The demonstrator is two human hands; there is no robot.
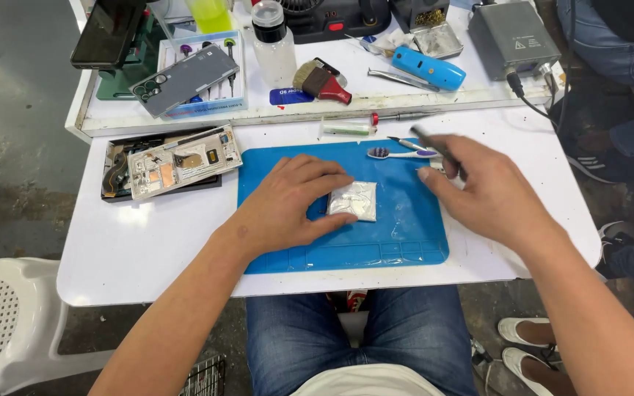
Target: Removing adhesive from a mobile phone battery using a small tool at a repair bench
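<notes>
My left hand [295, 199] rests on the blue work mat [405, 242], its fingers and thumb pinching the left edge of a small silvery flat part [355, 200] lying on the mat. My right hand [484, 192] hovers over the mat's right edge, closed on a thin dark tool [427, 139], likely tweezers, whose tip points up and left. A toothbrush [398, 153] lies on the mat just beyond the hand.
An opened phone body [183, 160] lies on a dark tray at the left. A raised shelf behind holds a phone back cover [185, 79], a bottle [273, 42], a brush [324, 81], a blue tool [428, 68] and a grey box [511, 38]. White chair [1, 323] lower left; another person's legs at right.
</notes>
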